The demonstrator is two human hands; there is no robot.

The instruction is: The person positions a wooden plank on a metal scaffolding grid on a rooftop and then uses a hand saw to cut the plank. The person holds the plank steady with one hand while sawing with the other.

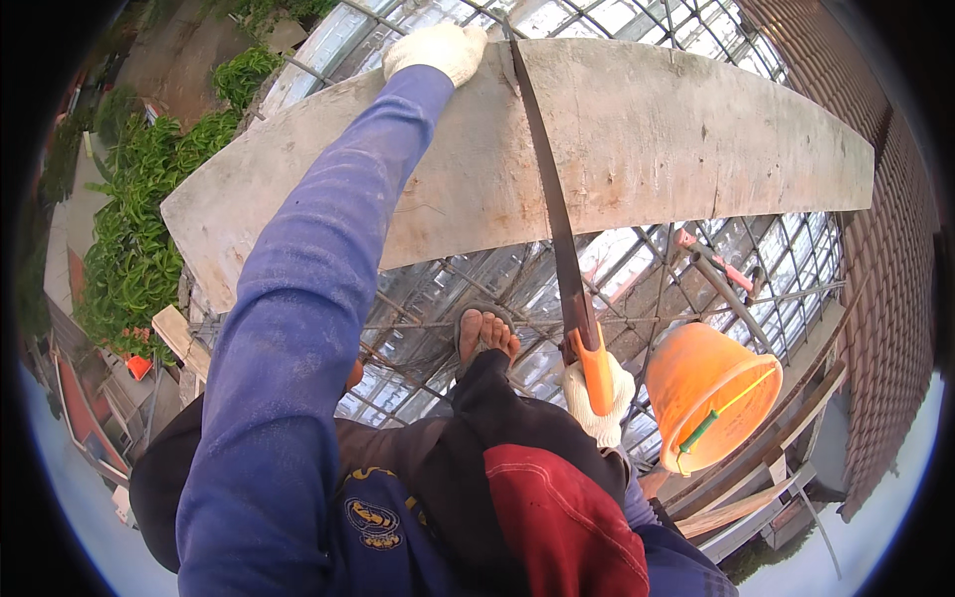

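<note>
A long, pale grey board (637, 149), stained with brown patches, lies crosswise in front of me. My left hand (438, 55), in a white glove, reaches across it and grips its far edge, fingers curled over and partly hidden. Down by my knee, my right hand (602, 398), also gloved, is closed around the orange handle of a handsaw (557, 209). The dark blade crosses the board from near to far, just right of my left hand, its tip past the far edge. Whether the teeth have cut into the board I cannot tell.
Beneath the board runs a grid of tied steel bars (418, 338) over shiny sheeting, with my sandalled foot (484, 333) on it. An orange bucket (696, 398) tips sideways at right, near a pink-handled tool (731, 274). Roof tiles (885, 298) border the right; leafy plants (139, 239) lie below left.
</note>
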